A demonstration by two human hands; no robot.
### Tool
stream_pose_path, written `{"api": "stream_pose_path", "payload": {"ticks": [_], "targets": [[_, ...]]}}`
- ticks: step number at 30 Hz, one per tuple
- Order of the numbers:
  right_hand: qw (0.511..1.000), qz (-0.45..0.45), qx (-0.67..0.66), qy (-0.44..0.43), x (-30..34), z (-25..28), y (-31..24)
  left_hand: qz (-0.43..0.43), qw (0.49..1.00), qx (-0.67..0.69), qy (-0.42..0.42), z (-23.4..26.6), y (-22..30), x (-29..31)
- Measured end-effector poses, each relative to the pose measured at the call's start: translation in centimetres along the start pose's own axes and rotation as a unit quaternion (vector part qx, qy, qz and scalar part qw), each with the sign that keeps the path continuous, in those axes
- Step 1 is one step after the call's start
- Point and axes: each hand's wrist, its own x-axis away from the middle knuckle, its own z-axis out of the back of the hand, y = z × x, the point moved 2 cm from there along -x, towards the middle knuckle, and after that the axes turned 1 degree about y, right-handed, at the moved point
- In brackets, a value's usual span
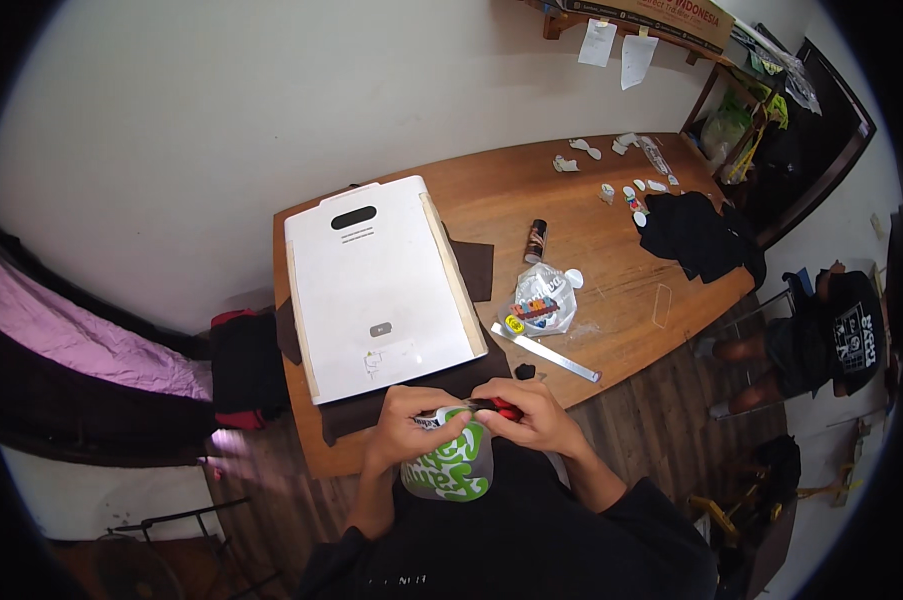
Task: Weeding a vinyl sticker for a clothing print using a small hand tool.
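Note:
My left hand (408,424) is closed on the upper edge of a sticker sheet (456,465) with bold green and white lettering, which hangs in front of my black shirt. Close beside it, my right hand (536,415) grips a small red-and-black tool that looks like scissors (503,409). The tool's dark tip meets the top of the sheet between my two thumbs. My fingers cover most of the tool, so its full shape is hidden. Both hands are held just off the table's near edge.
A large white panel (381,280) lies on dark cloth on the wooden table (601,225). Right of it are a dark cylindrical can (536,240), a plastic bag (546,298), a metal ruler (548,353), paper scraps (565,163) and black cloth (696,235). A person (841,330) is at the right.

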Motion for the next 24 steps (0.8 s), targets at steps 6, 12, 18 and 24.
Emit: {"api": "stream_pose_path", "payload": {"ticks": [6, 12, 18, 24], "targets": [[1.0, 0.004, 0.004, -0.002, -0.13, 0.06, -0.01, -0.003, 1.0, -0.006, -0.003, 0.09, 0.07, -0.11], [1.0, -0.001, 0.009, -0.002, -0.2, 0.1, -0.03, 0.0, 1.0, 0.0, -0.001, 0.14, 0.0, -0.14], [1.0, -0.001, 0.007, 0.005, -0.34, 0.2, -0.15, 0.009, 1.0, 0.001, 0.0, 0.14, -0.15, -0.14], [0.999, 0.025, 0.024, -0.005, -0.4, 0.74, -0.16, 0.004, 1.0, -0.001, -0.006, 0.18, 0.06, -0.27]]}}
